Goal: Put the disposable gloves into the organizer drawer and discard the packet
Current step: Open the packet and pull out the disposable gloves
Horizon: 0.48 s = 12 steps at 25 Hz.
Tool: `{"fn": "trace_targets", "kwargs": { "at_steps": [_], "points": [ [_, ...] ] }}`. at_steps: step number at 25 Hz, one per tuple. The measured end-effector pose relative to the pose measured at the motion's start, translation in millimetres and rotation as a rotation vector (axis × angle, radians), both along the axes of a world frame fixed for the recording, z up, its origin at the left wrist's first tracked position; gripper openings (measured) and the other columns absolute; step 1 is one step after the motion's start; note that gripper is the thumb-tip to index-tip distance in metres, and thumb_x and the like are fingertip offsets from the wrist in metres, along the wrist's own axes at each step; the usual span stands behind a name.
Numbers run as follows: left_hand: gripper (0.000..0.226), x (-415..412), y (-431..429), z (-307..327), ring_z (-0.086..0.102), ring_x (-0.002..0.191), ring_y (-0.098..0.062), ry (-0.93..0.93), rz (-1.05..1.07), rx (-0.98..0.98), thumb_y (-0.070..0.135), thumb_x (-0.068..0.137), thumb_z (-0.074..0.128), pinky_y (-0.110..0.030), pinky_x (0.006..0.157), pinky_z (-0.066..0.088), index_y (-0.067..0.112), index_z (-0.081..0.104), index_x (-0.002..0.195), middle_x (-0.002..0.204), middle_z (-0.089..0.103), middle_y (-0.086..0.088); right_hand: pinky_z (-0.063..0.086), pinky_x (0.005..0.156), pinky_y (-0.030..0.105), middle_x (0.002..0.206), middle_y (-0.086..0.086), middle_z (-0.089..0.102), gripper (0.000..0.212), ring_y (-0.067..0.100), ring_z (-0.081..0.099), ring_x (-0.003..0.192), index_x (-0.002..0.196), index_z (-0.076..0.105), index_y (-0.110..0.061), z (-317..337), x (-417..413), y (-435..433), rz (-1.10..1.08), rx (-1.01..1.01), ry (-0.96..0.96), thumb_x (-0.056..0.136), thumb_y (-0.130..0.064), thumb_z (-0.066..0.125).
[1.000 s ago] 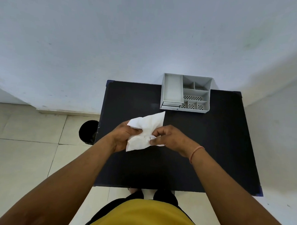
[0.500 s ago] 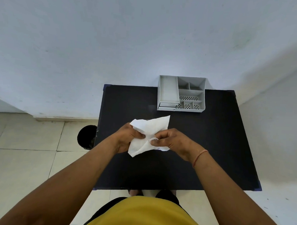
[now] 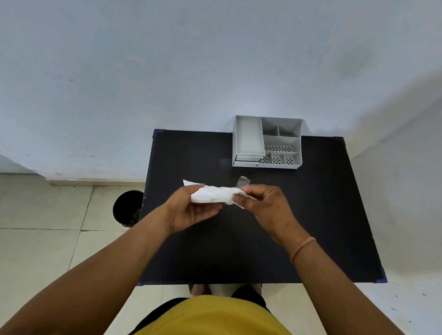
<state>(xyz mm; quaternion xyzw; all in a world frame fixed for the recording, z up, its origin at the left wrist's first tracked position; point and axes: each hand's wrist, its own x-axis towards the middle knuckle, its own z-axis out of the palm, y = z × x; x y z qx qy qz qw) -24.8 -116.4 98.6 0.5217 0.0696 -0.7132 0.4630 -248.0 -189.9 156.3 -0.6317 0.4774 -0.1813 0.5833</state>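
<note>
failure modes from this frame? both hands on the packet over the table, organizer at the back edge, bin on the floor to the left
1. The white packet is held in the air between the left hand and the right hand; if it tears open suddenly, gloves may spill onto the black table.
2. The organizer drawers look nearly shut at its front left, so a hand must be freed to open one.
3. The black bin sits partly under the table edge, so a dropped packet may miss it.

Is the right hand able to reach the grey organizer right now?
Probably not yet: the right hand is busy gripping the white packet. The organizer sits beyond, nothing between.
</note>
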Motion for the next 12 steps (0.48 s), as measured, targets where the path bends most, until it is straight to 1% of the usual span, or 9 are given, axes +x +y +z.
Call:
{"fn": "trace_targets", "kwargs": {
  "at_steps": [1,2,3,4,5,7,9,10,12],
  "points": [
    [0.05,-2.3,0.5,3.0,0.076,0.113,-0.045,-0.003,-0.015,0.005,0.04,0.104,0.061,-0.053,0.088,0.067,0.004,0.063,0.139,0.128,0.075,-0.029,0.055,0.076,0.02,0.096,-0.007,0.082,0.016,0.004,0.075,0.089,0.104,0.085,-0.02,-1.6,1.4,-0.6,-0.062,-0.022,-0.01,0.088,-0.019,0.081],
    [0.062,-6.4,1.1,4.9,0.077,0.111,-0.043,-0.03,-0.025,0.015,0.054,0.101,0.062,-0.052,0.086,0.066,0.003,0.064,0.136,0.126,0.076,-0.028,0.055,0.072,0.021,0.093,-0.005,0.083,0.014,0.007,0.076,0.084,0.102,0.085,-0.019,-3.2,3.3,-0.8,-0.114,-0.05,-0.003,0.089,-0.018,0.081],
    [0.071,-12.6,2.4,9.5,0.079,0.107,-0.041,-0.069,-0.033,0.024,0.064,0.097,0.062,-0.05,0.084,0.066,0.003,0.065,0.133,0.124,0.077,-0.027,0.055,0.07,0.021,0.091,-0.005,0.082,0.014,0.007,0.076,0.082,0.102,0.085,-0.018,-5.3,5.0,-0.2,-0.152,-0.087,0.022,0.089,-0.019,0.081],
    [0.075,-20.3,3.8,15.6,0.079,0.103,-0.038,-0.116,-0.046,0.019,0.069,0.093,0.063,-0.048,0.082,0.066,0.004,0.065,0.131,0.123,0.076,-0.026,0.055,0.07,0.02,0.091,-0.007,0.082,0.013,0.005,0.075,0.081,0.101,0.085,-0.018,-6.3,6.3,2.0,-0.169,-0.136,0.067,0.089,-0.02,0.08],
    [0.074,-30.2,5.7,25.2,0.079,0.102,-0.036,-0.162,-0.069,-0.009,0.069,0.092,0.064,-0.048,0.081,0.066,0.006,0.065,0.13,0.123,0.075,-0.025,0.055,0.07,0.017,0.09,-0.011,0.08,0.013,0.001,0.074,0.081,0.101,0.085,-0.02,-7.3,7.2,5.9,-0.165,-0.199,0.121,0.09,-0.023,0.079],
    [0.062,-51.1,8.8,39.1,0.078,0.105,-0.036,-0.231,-0.152,-0.115,0.059,0.091,0.073,-0.049,0.086,0.066,0.01,0.067,0.129,0.123,0.075,-0.023,0.054,0.073,0.011,0.089,-0.018,0.076,0.01,-0.003,0.071,0.084,0.1,0.082,-0.025,-9.7,7.5,17.6,-0.125,-0.289,0.2,0.092,-0.026,0.077],
    [0.056,-68.3,10.9,47.0,0.079,0.109,-0.035,-0.31,-0.246,-0.214,0.043,0.084,0.087,-0.052,0.093,0.065,0.012,0.07,0.128,0.122,0.078,-0.018,0.055,0.072,0.011,0.09,-0.018,0.073,0.013,-0.002,0.07,0.082,0.105,0.078,-0.024,-11.0,5.5,29.7,-0.115,-0.29,0.207,0.093,-0.021,0.075],
    [0.054,-74.3,11.3,48.8,0.08,0.108,-0.032,-0.356,-0.27,-0.242,0.035,0.082,0.091,-0.052,0.094,0.065,0.013,0.07,0.126,0.12,0.079,-0.015,0.055,0.07,0.009,0.092,-0.017,0.072,0.021,-0.003,0.07,0.081,0.111,0.076,-0.023,-10.5,2.9,33.1,-0.116,-0.274,0.214,0.092,-0.015,0.074],
    [0.045,-81.5,11.2,49.1,0.082,0.102,-0.028,-0.459,-0.273,-0.258,0.027,0.083,0.091,-0.051,0.093,0.066,0.013,0.073,0.122,0.113,0.082,-0.012,0.053,0.067,0.005,0.103,-0.013,0.073,0.039,-0.003,0.069,0.086,0.125,0.069,-0.024,-6.8,-4.0,33.2,-0.092,-0.175,0.215,0.09,-0.009,0.075]
  ]
}}
